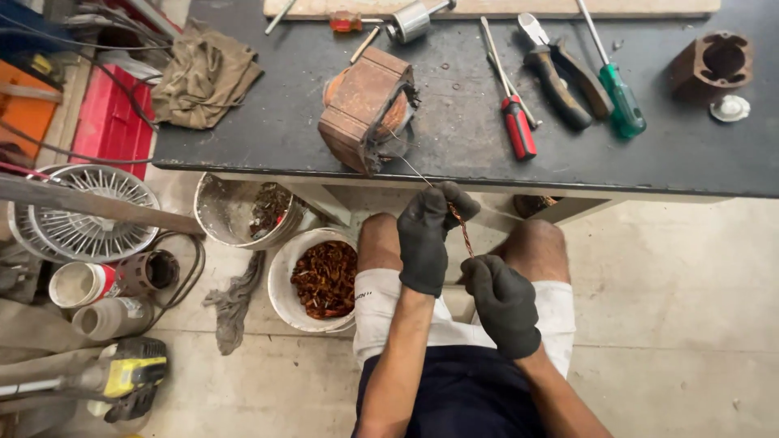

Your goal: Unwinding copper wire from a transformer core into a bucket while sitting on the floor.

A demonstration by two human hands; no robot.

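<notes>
At centre frame we pinch the twisted copper wire strand [461, 229] between both black-gloved hands, left hand [426, 235] nearer the rusty brown transformer core [365, 109] on the bench [268, 130], right hand [503, 302] lower.

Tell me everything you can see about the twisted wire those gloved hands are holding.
The twisted wire looks like thin coppery strands wound together into a short reddish cord. It runs from the left hand, which pinches its upper part, down to the right hand, which grips its lower end. Above the left hand a single fine strand leads up to the brown wound coil block at the edge of the dark workbench. It hangs in the air over the person's knees.
</notes>
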